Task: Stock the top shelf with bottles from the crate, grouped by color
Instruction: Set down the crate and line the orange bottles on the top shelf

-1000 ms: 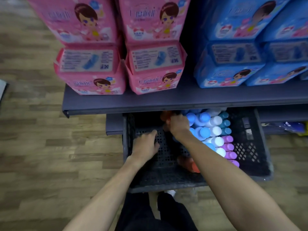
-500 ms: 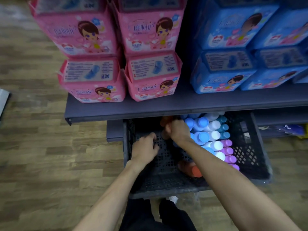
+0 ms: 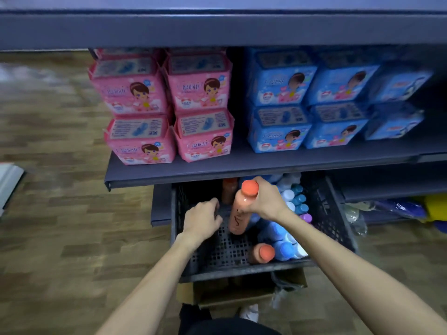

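Note:
A black plastic crate (image 3: 338, 228) sits low in front of the shelving, half under a shelf. My right hand (image 3: 266, 199) grips an orange-capped bottle (image 3: 239, 213) by its neck, lifted above the crate floor. My left hand (image 3: 202, 220) hovers inside the crate's bare left half with fingers curled and nothing in them. Another orange bottle (image 3: 228, 191) stands at the crate's back, a third (image 3: 263, 252) lies near the front. Blue-capped bottles (image 3: 283, 247), white and teal ones (image 3: 296, 198) and a purple cap (image 3: 306, 217) fill the right side. The top shelf's edge (image 3: 217, 30) runs across above.
Pink packs (image 3: 169, 107) and blue packs (image 3: 314, 100) are stacked on the middle shelf (image 3: 242, 165). A cardboard box (image 3: 229, 293) lies under the crate. Bagged goods (image 3: 399, 206) sit on the low shelf at right. Wooden floor (image 3: 60, 213) spreads to the left.
My right hand has lifted the orange bottle up out of the crate's back corner. My head tilted up, bringing the top shelf's edge into view. My left hand stayed inside the crate.

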